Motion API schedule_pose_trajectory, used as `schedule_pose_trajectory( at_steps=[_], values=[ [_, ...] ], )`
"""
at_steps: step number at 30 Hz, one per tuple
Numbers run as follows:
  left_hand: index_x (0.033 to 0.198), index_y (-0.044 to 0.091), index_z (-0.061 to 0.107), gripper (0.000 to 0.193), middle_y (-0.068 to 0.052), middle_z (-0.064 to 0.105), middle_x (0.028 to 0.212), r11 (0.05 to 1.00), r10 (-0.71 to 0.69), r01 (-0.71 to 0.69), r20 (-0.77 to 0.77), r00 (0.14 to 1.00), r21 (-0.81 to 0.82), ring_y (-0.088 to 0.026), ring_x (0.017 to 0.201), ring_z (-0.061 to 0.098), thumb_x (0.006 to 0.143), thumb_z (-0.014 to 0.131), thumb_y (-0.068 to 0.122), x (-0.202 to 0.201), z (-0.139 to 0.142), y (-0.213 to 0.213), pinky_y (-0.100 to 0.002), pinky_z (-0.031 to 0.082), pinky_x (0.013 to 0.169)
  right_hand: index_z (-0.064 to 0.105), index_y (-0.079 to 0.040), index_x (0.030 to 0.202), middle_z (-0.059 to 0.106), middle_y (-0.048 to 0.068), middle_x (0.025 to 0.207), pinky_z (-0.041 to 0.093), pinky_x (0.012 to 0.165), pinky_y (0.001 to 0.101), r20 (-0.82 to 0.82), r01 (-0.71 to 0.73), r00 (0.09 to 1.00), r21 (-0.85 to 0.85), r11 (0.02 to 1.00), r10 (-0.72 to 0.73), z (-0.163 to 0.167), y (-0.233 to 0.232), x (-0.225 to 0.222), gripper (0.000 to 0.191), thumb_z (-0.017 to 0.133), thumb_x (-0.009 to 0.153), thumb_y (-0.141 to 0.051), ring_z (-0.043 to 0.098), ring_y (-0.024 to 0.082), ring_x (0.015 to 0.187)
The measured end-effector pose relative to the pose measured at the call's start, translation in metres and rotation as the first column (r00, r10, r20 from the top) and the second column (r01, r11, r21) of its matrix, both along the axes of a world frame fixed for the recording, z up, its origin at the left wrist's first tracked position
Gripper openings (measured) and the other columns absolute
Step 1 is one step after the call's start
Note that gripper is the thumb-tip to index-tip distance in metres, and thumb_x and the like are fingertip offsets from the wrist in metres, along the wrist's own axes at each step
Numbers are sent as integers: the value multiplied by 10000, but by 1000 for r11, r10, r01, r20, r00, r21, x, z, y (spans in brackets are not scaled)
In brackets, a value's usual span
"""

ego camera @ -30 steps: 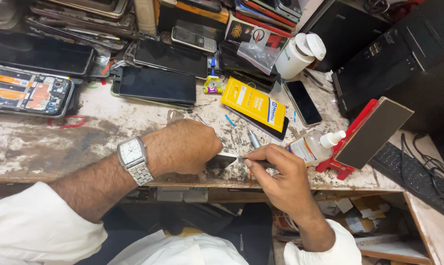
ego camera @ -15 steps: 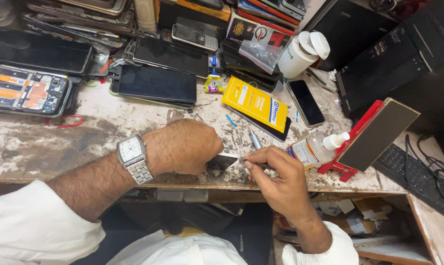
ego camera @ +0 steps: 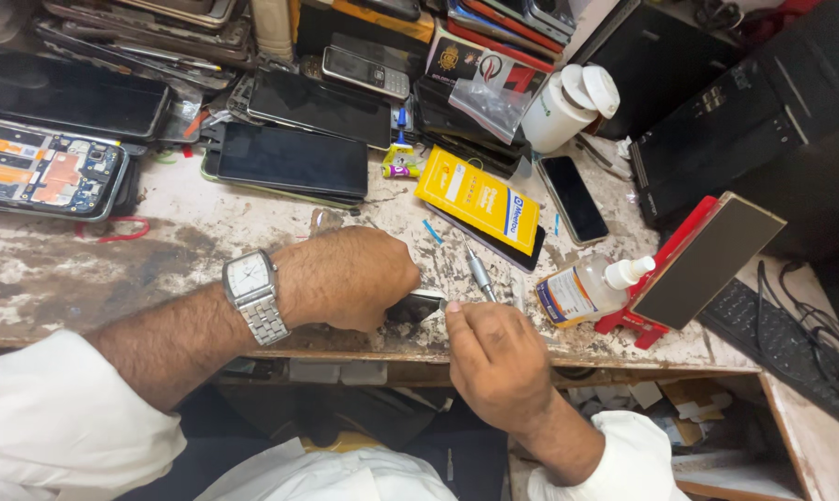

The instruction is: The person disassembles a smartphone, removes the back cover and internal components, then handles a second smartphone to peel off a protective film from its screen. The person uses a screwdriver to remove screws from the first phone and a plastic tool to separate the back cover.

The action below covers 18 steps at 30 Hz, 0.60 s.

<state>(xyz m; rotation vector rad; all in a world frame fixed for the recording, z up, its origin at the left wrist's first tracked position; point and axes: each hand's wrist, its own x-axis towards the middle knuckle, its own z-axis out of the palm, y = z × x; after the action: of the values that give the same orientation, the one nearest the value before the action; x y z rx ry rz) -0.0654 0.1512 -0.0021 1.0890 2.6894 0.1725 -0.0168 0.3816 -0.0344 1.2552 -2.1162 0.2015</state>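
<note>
Head view shows the left hand (ego camera: pixel 350 278) fisted around a small dark flat phone part (ego camera: pixel 417 306) at lower centre, the right hand (ego camera: pixel 498 362) pinching its right end from just beside.

The left hand (ego camera: pixel 350 278) hides most of the small dark part (ego camera: pixel 415 306); its grip cannot be seen.

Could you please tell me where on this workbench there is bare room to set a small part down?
Bare worn top lies left of the left hand, below the opened phone and dark phone. A narrower strip runs between the yellow box and clear bottle. The back is crowded with stacked phones.
</note>
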Motion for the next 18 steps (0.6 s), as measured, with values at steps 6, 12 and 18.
schedule_pose_trajectory(
  at_steps=[6,12,18],
  values=[
    [898,29,745,249,-208,718,834,999,-2,2,-14,1000,51,-381,853,719,695,781,169,-2,1,-1,-477,581,768,675,52,1097,638,138,1024,568,773,405,-55,-112,993,-55,992,109,4,-8,-14,290,736,815,70,685,305,905],
    [893,32,746,210,-211,719,837,999,1,-1,-13,1000,46,-381,850,722,719,742,149,1,-1,-1,-478,585,762,665,-13,993,705,113,981,571,777,378,348,-54,932,-140,989,100,25,-5,-13,187,739,834,52,712,290,903],
    [894,24,747,215,-214,725,838,998,23,-21,-50,998,58,-381,838,729,719,741,150,8,-2,-5,-479,591,751,657,-5,994,726,95,971,590,780,330,487,6,861,-294,956,144,26,-13,-6,183,735,854,82,746,243,887]
  ],
)
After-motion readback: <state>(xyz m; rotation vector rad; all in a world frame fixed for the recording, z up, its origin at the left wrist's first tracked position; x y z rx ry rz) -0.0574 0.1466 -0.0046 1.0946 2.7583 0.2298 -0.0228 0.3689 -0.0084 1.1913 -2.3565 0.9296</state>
